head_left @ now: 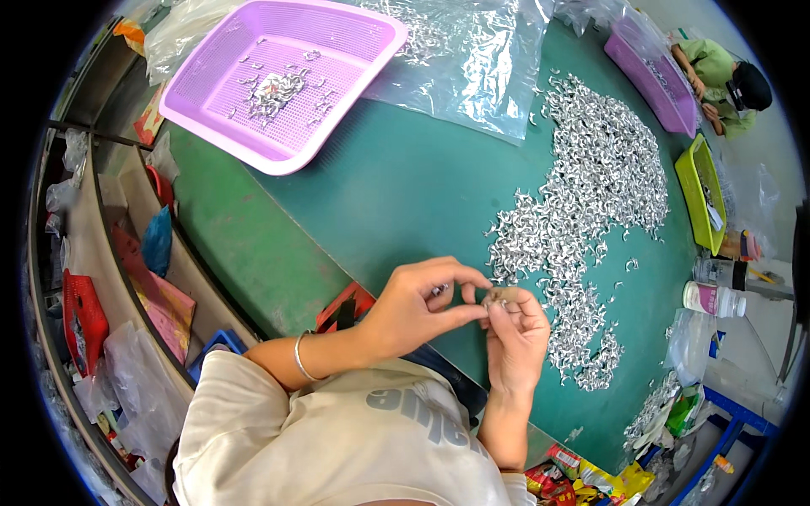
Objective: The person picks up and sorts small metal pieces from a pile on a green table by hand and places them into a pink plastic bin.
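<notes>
My left hand (419, 308), with a bangle on its wrist, is closed in a pinch, thumb and forefinger reaching toward the right fingertips. A small silver metal piece (440, 289) shows in the curl of its fingers. My right hand (516, 333) is pinched too, its fingertips meeting the left ones; whatever lies between them is mostly hidden and too small to name. Just beyond and to the right of my hands spreads a big heap of small curved silver metal pieces (591, 181) on the green tabletop (380, 202).
A purple plastic basket (350, 38) with some metal pieces stands far left. Beside it lies a clear plastic sheet (472, 84). Along the right are another purple basket (629, 63), a yellow-green tray (688, 173) and a white tub (700, 298). A co-worker (717, 72) sits far right.
</notes>
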Motion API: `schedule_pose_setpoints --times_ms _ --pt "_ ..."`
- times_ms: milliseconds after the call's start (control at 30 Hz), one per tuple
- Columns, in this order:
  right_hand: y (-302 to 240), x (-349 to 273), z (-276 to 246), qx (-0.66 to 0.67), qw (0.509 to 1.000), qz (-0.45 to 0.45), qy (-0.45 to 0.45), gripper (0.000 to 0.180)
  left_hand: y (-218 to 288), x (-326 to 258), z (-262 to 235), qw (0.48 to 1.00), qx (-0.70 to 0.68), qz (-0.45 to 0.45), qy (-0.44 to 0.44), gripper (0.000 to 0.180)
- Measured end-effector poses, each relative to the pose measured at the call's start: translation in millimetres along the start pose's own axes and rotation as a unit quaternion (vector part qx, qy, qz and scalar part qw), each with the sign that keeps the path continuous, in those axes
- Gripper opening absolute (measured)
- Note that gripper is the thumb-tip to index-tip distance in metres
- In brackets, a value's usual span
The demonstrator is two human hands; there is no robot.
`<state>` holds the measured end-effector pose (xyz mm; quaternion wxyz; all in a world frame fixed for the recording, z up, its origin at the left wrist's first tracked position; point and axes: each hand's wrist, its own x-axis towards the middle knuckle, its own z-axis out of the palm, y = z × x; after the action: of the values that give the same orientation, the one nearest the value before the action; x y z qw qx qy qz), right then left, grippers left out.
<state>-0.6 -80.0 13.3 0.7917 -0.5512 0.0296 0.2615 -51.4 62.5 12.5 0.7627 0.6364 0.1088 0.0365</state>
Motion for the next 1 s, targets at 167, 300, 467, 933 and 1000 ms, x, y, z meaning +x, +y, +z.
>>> schedule_pose_setpoints --times_ms 167,300,467,933,1000 --pt "-11 -12 1 0.174 0.982 0.069 -0.040 0.019 -1 -3 12 0.995 0.024 0.097 0.002 0.021" --pt "-8 -20 -3 0.088 0.995 -0.016 -0.034 0.017 3 -2 13 0.996 0.009 0.091 -0.017 0.018" --pt "-13 -25 -2 0.030 0.997 -0.067 -0.034 0.017 12 -3 14 0.996 0.008 0.085 -0.019 0.017" --pt "-11 -28 -2 -0.149 0.966 -0.212 -0.023 0.016 16 -4 11 0.992 -0.081 -0.053 -0.086 0.007" --pt "-10 -29 -3 -0.149 0.966 -0.212 -0.014 0.015 15 -3 11 0.963 -0.180 -0.163 -0.116 0.009"
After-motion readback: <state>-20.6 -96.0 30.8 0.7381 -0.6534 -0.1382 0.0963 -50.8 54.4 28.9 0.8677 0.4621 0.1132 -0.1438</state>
